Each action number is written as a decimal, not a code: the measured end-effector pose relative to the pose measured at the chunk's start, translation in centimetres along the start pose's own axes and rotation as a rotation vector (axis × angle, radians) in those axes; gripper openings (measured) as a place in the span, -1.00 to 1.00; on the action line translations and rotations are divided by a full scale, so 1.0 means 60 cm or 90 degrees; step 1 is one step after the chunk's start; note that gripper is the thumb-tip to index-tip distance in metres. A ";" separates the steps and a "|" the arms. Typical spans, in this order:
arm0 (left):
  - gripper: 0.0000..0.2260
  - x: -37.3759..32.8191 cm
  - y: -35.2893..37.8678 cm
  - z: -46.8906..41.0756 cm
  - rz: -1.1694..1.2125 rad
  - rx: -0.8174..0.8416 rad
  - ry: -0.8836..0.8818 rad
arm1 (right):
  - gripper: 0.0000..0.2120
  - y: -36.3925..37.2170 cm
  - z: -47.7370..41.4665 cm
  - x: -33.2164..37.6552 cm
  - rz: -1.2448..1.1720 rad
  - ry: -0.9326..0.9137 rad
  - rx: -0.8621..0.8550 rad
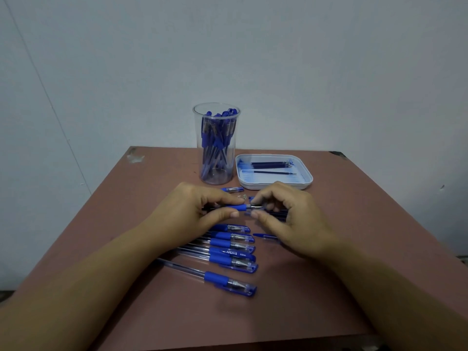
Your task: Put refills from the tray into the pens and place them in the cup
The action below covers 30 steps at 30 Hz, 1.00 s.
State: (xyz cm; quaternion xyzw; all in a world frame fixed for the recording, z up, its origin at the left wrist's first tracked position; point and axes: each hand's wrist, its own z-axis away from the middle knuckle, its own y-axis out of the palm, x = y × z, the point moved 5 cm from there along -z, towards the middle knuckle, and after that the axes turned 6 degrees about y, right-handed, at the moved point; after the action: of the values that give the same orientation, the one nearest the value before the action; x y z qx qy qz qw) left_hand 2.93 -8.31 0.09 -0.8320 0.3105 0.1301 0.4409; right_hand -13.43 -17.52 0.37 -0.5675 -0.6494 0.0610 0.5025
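Note:
My left hand grips a pen by its blue grip, held level above the table. My right hand pinches the pen's metal tip end between thumb and fingers. A clear cup full of blue pens stands at the back of the table. Right of it, a white tray holds several dark refills. Several capped blue pens lie in a row near me, below my hands.
A loose pen cap lies in front of the cup, and another blue piece lies under my right wrist. The brown table ends at a pale wall behind; its front edge is close to me.

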 end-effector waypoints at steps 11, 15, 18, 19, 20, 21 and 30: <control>-0.71 0.000 -0.003 -0.001 -0.004 -0.007 0.004 | -0.79 -0.005 -0.001 0.003 -0.012 -0.015 -0.017; -0.71 -0.002 -0.003 -0.001 -0.009 -0.001 0.005 | -0.94 -0.006 -0.001 0.001 -0.042 0.011 -0.020; -0.71 0.000 -0.003 0.000 -0.014 -0.003 0.001 | -0.85 -0.005 -0.002 0.003 -0.027 -0.006 -0.018; -0.71 0.000 -0.003 0.000 -0.016 -0.005 0.001 | -0.80 -0.005 -0.001 0.003 -0.029 -0.009 -0.016; -0.71 0.001 -0.003 0.000 -0.017 -0.005 0.001 | -0.78 -0.004 0.000 0.003 -0.035 -0.009 -0.013; -0.71 0.001 -0.003 0.000 -0.019 -0.004 0.001 | -0.79 -0.004 0.000 0.002 -0.042 -0.004 -0.013; -0.70 0.001 -0.002 -0.001 -0.021 0.000 -0.002 | -0.77 -0.006 0.000 0.001 -0.030 -0.001 -0.007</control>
State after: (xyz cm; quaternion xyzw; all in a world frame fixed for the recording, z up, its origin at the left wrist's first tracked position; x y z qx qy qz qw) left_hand 3.04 -8.36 0.18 -0.8369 0.2963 0.1244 0.4432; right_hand -13.65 -17.59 0.62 -0.5551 -0.6631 0.0458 0.5001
